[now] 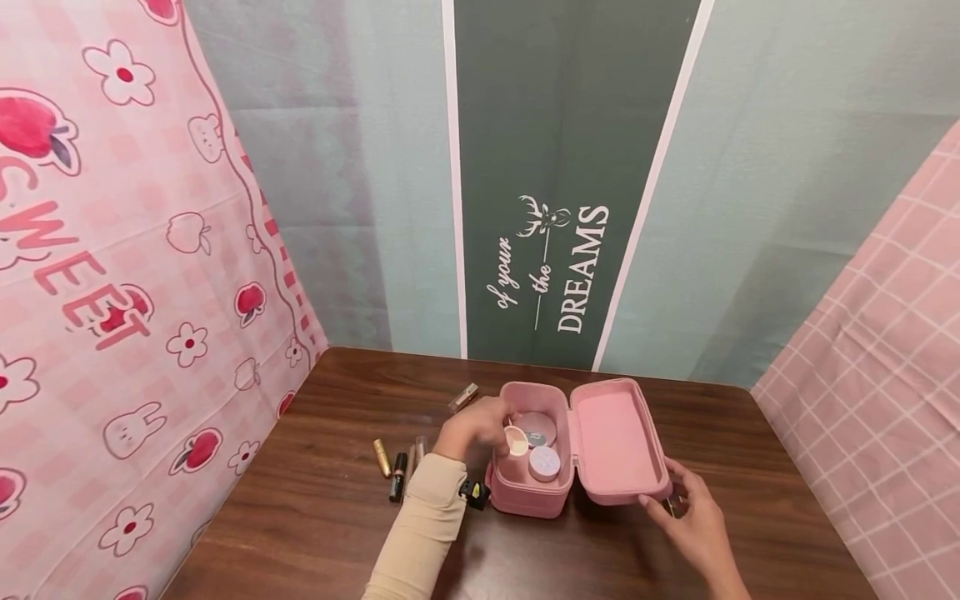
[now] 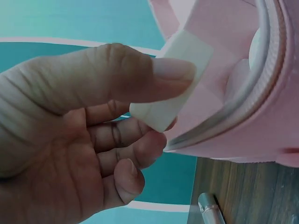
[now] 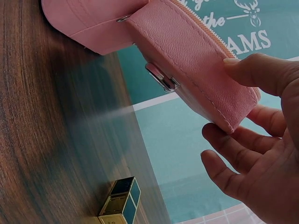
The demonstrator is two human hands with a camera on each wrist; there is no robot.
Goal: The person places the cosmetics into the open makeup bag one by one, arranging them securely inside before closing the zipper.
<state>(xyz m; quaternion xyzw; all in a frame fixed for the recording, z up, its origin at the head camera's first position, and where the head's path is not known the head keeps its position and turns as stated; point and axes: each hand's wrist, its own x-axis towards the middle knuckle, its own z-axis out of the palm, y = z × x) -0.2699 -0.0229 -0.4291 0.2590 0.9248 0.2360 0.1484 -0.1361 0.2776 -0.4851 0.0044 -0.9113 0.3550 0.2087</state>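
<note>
My left hand (image 1: 474,427) is over the left side of an unzipped pink cosmetic case (image 1: 529,502). Its thumb and fingers pinch a small round cream-and-peach disc (image 1: 515,441), seen edge-on as a pale block (image 2: 175,100) in the left wrist view; its exact kind is unclear. Inside the case sit a round pink compact (image 1: 542,425) and a round lilac-topped container (image 1: 544,462). The case's lid (image 1: 617,442) is swung out to the right. At the lid's near corner, my right hand (image 1: 697,523) grips the edge, thumb on one side and fingers on the other.
Left of the case lie a gold tube (image 1: 382,458), a black lipstick tube (image 1: 397,478) and a clear tube (image 1: 421,450). Another small tube (image 1: 464,397) lies behind my left hand. A gold-and-dark box (image 3: 120,203) stands near the right hand on the wooden table (image 1: 300,517).
</note>
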